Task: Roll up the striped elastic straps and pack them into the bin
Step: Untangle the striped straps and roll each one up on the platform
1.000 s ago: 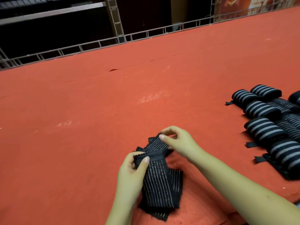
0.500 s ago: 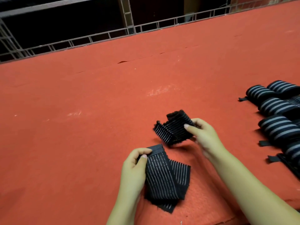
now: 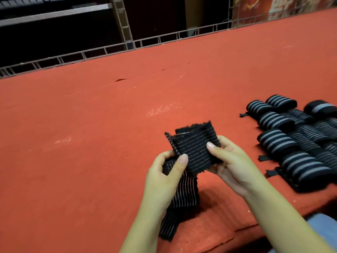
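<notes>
A black elastic strap with thin white stripes is lifted off the red table. My left hand pinches its folded end between thumb and fingers. My right hand grips the same folded end from the right, thumb on top. The strap's loose tail hangs down to the table below my left hand. Several rolled striped straps lie packed side by side at the right. No bin is in view.
A metal wire rail runs along the table's far edge, with dark shelving behind it. A small tear in the red cloth shows near the back. A blue cloth shows at the lower right corner.
Both hands have risen and come together on the strap's folded end. The strap's tail, flat on the table before, now hangs from my left hand.
</notes>
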{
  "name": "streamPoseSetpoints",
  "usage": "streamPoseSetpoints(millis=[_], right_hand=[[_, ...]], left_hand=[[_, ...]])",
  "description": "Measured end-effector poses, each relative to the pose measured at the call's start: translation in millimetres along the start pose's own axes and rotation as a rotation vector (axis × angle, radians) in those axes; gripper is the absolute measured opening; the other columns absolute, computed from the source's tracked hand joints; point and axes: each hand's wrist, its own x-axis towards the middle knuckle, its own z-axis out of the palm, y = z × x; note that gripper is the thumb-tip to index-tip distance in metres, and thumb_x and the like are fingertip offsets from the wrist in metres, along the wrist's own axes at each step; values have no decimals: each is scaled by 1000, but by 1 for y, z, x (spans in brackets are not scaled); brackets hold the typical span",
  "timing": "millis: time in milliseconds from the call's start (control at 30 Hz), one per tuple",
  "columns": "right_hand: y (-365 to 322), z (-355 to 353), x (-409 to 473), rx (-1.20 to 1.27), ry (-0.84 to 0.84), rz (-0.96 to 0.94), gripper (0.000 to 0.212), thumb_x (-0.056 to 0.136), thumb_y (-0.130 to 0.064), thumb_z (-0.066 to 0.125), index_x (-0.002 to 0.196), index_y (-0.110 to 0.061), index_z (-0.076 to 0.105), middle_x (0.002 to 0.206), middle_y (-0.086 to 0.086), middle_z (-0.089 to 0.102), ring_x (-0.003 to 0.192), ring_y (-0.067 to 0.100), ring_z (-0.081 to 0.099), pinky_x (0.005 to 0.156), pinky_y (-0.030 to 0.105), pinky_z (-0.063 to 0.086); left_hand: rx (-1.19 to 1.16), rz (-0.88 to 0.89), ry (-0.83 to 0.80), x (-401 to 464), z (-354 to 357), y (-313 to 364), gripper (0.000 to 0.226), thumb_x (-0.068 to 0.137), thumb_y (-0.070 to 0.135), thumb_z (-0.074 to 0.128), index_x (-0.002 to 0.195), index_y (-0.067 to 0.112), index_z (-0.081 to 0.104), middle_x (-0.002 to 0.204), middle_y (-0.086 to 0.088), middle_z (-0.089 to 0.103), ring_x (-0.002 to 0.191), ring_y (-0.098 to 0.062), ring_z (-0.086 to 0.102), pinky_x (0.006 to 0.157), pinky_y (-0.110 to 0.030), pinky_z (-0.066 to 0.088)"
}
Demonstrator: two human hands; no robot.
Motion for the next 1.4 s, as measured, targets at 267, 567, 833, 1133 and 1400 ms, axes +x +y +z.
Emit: streamPoseSetpoints(millis=[267, 567, 833, 1133, 1400], right_hand=[[0, -9, -11, 5, 90, 24, 7, 82, -14, 59, 89, -14, 58, 78, 2, 68, 71, 14, 63, 67, 29, 54], [-1, -42, -7, -412, 566, -266, 21, 92, -2, 58, 95, -22, 51, 100, -1, 63, 92, 11, 65, 83, 31, 47], [10, 17, -38, -918, -127, -522, 53, 74, -41, 66, 124, -45, 49, 142, -26, 40, 132, -15, 31, 104, 2, 22], [6, 9, -34, -479, 142, -411, 31, 88, 2, 60, 91, -27, 71, 87, -15, 74, 76, 0, 66, 70, 22, 53], [-1, -16, -23, -141, 383, -413, 27, 92, 3, 52, 85, -18, 68, 75, -7, 72, 74, 4, 64, 68, 16, 52]], left_hand=[[168, 111, 88, -9, -1, 7, 22, 92, 7, 61, 82, 22, 75, 79, 9, 75, 77, -6, 67, 73, -26, 51], [94, 106, 232, -8, -16, 2, 19, 89, 6, 63, 75, 15, 72, 69, 0, 70, 66, -13, 58, 67, -36, 46], [41, 126, 71, -19, 6, 14, 24, 92, 8, 63, 77, 21, 75, 77, 6, 75, 71, -4, 65, 70, -24, 51], [-10, 167, 5, -23, -2, 12, 20, 89, 18, 63, 80, 23, 79, 89, 9, 77, 87, -1, 69, 77, -13, 50], [51, 38, 84, -15, -4, 2, 30, 93, 2, 60, 86, 26, 77, 90, 10, 77, 93, -9, 70, 86, -27, 54]])
